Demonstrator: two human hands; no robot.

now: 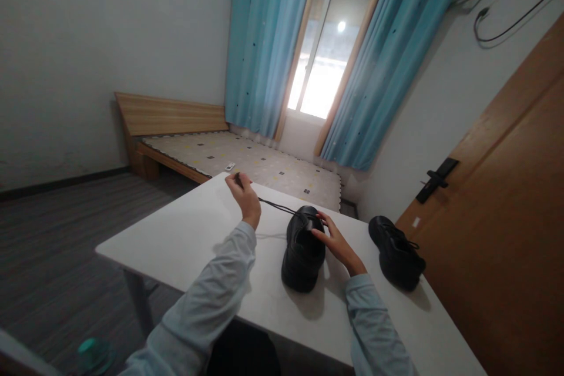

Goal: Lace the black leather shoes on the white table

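Black shoe (302,267) sits on the table roughly mid-width, sole down, toe apparently twd 12 o'clock, opening twd the wearer at 6, prob. b/c that puts the tongue & lacing within easy reach of both hands. L hand (249,202) is off at the shoe's 10 o'clock, fingers closed round the dark bunched end of the lace (279,207); strands run near-straight back to the shoe, so the hold looks meant to take up slack. R hand (338,245) is at 3 o'clock, part-open & curved, fingertips on the upper nr the tongue, prob. steadying it vs. the pull; can't tell if it also pinches lace or tongue. Second shoe (392,255) stands apart at 3 o'clock nr the table's R edge, w/ its own lacing on top, out of the way of both arms.

White table (176,241): smooth, pale, soft shadows. Beyond, at 11, a bed (264,158) w/ patterned mattress & wood headboard; small white item (230,166) on it, too blurry to ID. Window (326,64) at 12, v. bright, btwn blue curtains (268,41). Wood door (506,235) at 3, dark handle (437,180) at 2. Grey floor (66,235) at 9.
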